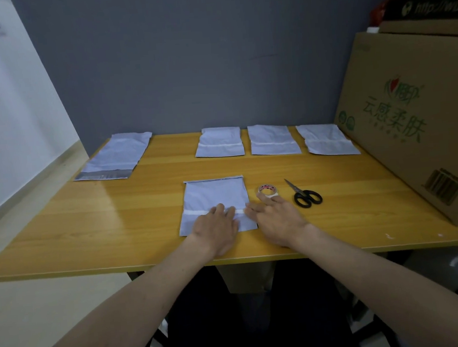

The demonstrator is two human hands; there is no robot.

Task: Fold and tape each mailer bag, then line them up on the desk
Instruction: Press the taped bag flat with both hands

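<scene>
both hands flat, fingers straight, grasping nothing: left hand (216, 224) and right hand (274, 219) press thin pale-blue folded plastic mailer bag (214, 195) | judged light, limp, slippery; lift by 12 o'clock fold edge

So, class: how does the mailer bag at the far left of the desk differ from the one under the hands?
The far-left mailer bag lies unfolded and long; the near mailer bag is folded shorter. The far-left one shows a grey strip at its near end; the near one carries a white tape strip. Nothing touches the far-left one; the left hand and right hand press the near one. Both are pale blue.
</scene>
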